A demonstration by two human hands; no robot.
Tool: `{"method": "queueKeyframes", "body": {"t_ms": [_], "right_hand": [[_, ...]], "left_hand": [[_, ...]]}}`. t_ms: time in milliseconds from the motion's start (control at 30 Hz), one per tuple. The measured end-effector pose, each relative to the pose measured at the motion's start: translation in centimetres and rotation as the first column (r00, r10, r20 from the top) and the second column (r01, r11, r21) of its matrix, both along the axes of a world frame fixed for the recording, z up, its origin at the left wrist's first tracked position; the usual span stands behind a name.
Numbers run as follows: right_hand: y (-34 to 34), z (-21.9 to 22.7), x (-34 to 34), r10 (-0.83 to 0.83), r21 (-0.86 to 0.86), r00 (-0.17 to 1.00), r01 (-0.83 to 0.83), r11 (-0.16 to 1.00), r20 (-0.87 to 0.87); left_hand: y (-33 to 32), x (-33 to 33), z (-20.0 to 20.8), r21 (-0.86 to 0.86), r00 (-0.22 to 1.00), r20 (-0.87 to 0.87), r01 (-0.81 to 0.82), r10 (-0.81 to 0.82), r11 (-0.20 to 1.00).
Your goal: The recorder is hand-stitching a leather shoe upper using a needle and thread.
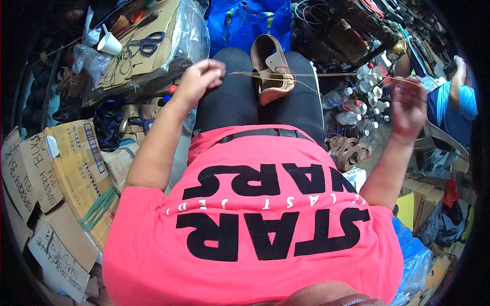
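Note:
A tan leather shoe (275, 69) rests across my thighs, its opening and a few eyelets showing. A long brown lace (342, 75) runs from the shoe's stitched front, stretched out to the right. My right hand (409, 104) is raised off to the right, fingers curled at the far end of that lace. On the shoe's other side, a thin pale end of lace sticks out toward my left hand (203, 80). The left fingers are pinched together above my left thigh; whether a strand is between them is too small to see.
Blue-handled scissors (148, 44) and a white cup (109, 43) lie on a cardboard-covered surface at far left. Several plastic bottles (349, 117) stand right of my legs. A blue bag (249, 23) is ahead. Cardboard boxes (81, 163) are stacked at left. Another person (454, 104) sits at far right.

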State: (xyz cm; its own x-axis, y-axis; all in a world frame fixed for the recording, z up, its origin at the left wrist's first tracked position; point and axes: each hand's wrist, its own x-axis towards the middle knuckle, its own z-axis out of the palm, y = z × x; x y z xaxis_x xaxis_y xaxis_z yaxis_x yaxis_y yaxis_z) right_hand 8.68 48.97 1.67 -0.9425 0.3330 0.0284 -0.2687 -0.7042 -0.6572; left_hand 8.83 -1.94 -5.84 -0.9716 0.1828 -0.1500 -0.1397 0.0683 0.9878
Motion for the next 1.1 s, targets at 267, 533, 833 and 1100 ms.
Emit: {"method": "queueKeyframes", "body": {"t_ms": [267,533,833,1100], "right_hand": [[13.3,13.2,6.3,0.022,0.137,0.927,0.031,0.990,-0.374],[3.4,7.0,8.3,-0.083,0.432,0.995,0.099,0.896,-0.054],[-13.8,1.6,6.5,0.401,0.530,0.912,-0.382,0.757,0.084],[-18.2,-0.9,5.1,0.390,0.648,0.901,-0.414,0.639,0.191]], "left_hand": [[11.8,-10.1,-1.1,0.428,0.785,0.617,-0.268,-0.062,0.863],[14.1,-7.8,3.8,0.747,0.872,0.242,0.112,-0.424,0.656],[14.6,3.0,10.9,0.238,0.886,-0.273,0.440,-0.375,0.866],[11.1,7.6,8.8,-0.112,0.796,-0.604,-0.021,-0.052,0.993]]}}
